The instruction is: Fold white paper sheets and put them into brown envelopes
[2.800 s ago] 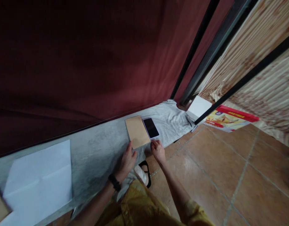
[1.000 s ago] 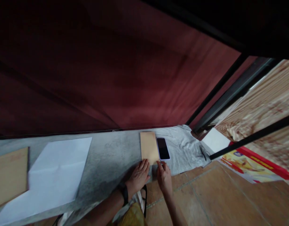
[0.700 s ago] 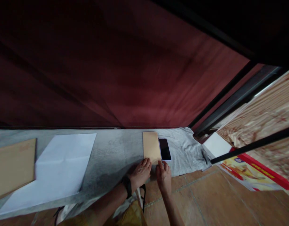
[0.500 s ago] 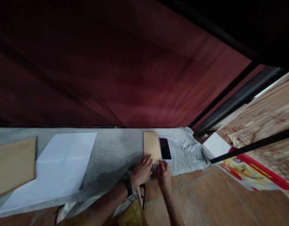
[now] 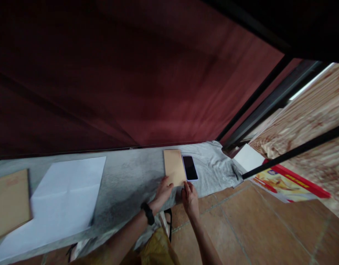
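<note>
A flat rectangle of brown kraft paper (image 5: pixel 174 163) lies on the grey cloth-covered surface, in the lower middle of the view. At its lower left edge is my left hand (image 5: pixel 163 190), fingers at the side and thumb by the bottom edge, closed on it. My right hand (image 5: pixel 190 197) pinches the lower right corner between thumb and fingers. Whether the piece is folded or an envelope I cannot tell. Close along its right side rests a phone (image 5: pixel 189 168) with a dark screen and a pale purple rim.
To the left are a large white sheet (image 5: pixel 67 195) and brown cardboard or paper (image 5: pixel 9 202) overlapping it. A dark red curtain (image 5: pixel 158 92) hangs behind. A black metal bar (image 5: pixel 296 151) crosses at right, near a red and yellow box (image 5: pixel 285 182) on the tiled floor (image 5: pixel 227 221).
My left hand has slid from lying on the brown paper to its lower left edge. My right hand stays at the lower right corner. The whole view has shifted slightly.
</note>
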The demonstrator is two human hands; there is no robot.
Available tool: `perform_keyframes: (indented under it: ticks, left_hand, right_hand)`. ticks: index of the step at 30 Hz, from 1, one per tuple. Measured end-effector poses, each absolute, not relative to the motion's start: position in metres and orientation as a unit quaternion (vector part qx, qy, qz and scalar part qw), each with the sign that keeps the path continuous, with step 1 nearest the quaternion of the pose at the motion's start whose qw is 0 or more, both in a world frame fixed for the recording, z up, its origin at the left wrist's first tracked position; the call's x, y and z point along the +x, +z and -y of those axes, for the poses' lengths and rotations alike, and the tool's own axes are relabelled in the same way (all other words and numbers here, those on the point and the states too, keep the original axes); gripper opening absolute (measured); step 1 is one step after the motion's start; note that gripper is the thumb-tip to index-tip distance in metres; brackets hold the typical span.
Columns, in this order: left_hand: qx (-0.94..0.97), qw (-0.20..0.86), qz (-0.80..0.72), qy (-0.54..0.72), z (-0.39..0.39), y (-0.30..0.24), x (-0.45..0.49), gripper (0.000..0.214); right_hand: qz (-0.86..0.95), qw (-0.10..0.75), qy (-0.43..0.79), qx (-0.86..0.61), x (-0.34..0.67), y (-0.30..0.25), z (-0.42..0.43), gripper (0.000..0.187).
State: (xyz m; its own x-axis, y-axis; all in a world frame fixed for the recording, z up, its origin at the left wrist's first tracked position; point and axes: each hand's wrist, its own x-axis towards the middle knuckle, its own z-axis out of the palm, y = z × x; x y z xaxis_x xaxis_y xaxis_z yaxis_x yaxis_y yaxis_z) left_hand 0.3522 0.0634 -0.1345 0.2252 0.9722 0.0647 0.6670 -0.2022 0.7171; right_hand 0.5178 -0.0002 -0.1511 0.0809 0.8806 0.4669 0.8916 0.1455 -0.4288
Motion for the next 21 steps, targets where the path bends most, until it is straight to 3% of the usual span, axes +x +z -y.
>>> perform_keyframes:
  ticks: [10,21]
  left_hand:
    - [0.705,0.367,-0.547,0.263,-0.059,-0.109,0.356,0.022]
    - [0.697,0.365,-0.562,0.256,-0.058,-0.107,0.359,0.033]
  right_hand:
    - [0.688,0.338,0.012,-0.642,0.522,-0.151,0.001,0.046]
    - [0.687,0.341,0.005,-0.642,0.52,-0.148,0.0,0.05]
